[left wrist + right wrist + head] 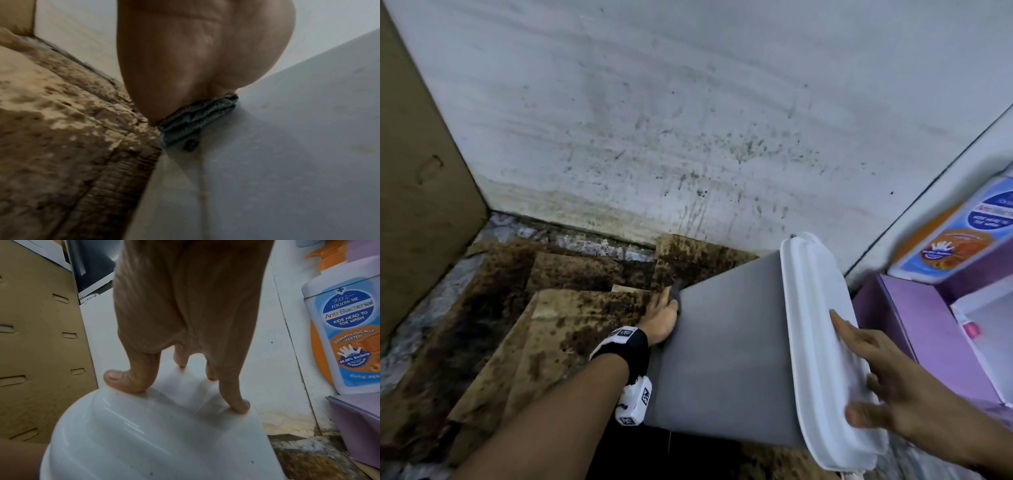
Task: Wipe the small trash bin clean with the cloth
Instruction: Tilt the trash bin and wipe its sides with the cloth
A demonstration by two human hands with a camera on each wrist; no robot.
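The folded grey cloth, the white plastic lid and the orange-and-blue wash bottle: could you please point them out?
folded grey cloth (pixel 197 116), left wrist view, bunched folds.
white plastic lid (pixel 815 329), head view, flat top.
orange-and-blue wash bottle (pixel 345 331), right wrist view, front label.

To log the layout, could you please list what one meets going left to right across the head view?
Brown cardboard panel → stained cardboard on the floor → left hand pressing the cloth → grey bin → white lid → right hand → purple box.

left hand (pixel 662 317) fingers hidden behind bin (pixel 726 346), cloth (pixel 197 113) perhaps folded, mostly covered
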